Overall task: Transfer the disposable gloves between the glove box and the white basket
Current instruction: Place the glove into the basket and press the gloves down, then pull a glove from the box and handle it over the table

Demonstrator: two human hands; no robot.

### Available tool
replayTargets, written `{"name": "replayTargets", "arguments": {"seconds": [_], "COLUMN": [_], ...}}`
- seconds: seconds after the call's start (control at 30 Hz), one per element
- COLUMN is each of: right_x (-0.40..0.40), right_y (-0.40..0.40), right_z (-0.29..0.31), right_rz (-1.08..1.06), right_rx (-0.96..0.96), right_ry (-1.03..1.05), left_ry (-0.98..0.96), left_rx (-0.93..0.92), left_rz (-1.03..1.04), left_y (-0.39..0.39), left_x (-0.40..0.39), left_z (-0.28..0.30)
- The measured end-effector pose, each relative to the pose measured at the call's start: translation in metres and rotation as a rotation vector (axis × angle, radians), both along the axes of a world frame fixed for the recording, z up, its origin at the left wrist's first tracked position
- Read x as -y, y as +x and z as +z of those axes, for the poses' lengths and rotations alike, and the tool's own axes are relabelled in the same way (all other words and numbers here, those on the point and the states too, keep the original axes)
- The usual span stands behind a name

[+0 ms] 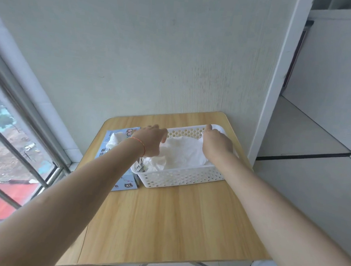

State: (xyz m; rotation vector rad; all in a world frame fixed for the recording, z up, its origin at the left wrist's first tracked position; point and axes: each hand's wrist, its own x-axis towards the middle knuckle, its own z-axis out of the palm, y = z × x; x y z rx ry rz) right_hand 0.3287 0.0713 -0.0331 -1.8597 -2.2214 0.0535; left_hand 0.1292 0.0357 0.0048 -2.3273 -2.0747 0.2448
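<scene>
While both hands reach over the basket, the gloves lie directly under them.
Thin crinkly gloves [179, 151] are heaped in the white basket [184, 177], long axis left-right, perforated plastic. Right hand [216, 141] pinches a glove edge at the far rim; left hand [152, 140] curls down, grip unclear. Glove box [118, 150], blue cardboard, touches the basket's left side on the wooden table [165, 224].

both hands over white basket [185, 179], gloves [179, 153] inside

Glove box [115, 162] left of basket [180, 179]
</scene>
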Motion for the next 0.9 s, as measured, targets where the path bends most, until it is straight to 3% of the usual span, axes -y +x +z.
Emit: {"name": "replayTargets", "arguments": {"seconds": [0.17, 0.23, 0.33, 0.4, 0.57, 0.67, 0.8, 0.9], "right_x": [0.003, 0.004, 0.006, 0.006, 0.006, 0.002, 0.0, 0.003], "right_y": [-0.001, -0.001, 0.0, 0.002, 0.004, 0.004, 0.001, -0.008], "right_z": [0.002, 0.003, 0.004, 0.004, 0.005, 0.009, 0.017, 0.026], "right_rz": [0.021, 0.028, 0.036, 0.05, 0.103, 0.089, 0.095, 0.179], "right_rx": [0.059, 0.081, 0.114, 0.154, 0.402, 0.486, 0.416, 0.225], "right_ry": [0.035, 0.048, 0.066, 0.084, 0.19, 0.151, 0.128, 0.069], "left_ry": [-0.099, -0.052, 0.069, 0.04, -0.356, -0.391, -0.38, -0.221], "left_rx": [-0.162, -0.202, 0.053, 0.195, 0.197, 0.25, 0.307, 0.034], "left_rz": [0.102, 0.081, 0.01, 0.006, 0.152, 0.183, 0.142, 0.085], "left_y": [-0.007, -0.004, 0.01, 0.021, 0.021, 0.016, 0.013, 0.012], "left_x": [0.006, 0.007, 0.005, 0.004, 0.004, 0.002, 0.0, -0.001], "left_z": [0.007, 0.009, 0.006, 0.002, -0.023, -0.032, -0.006, 0.021]}}
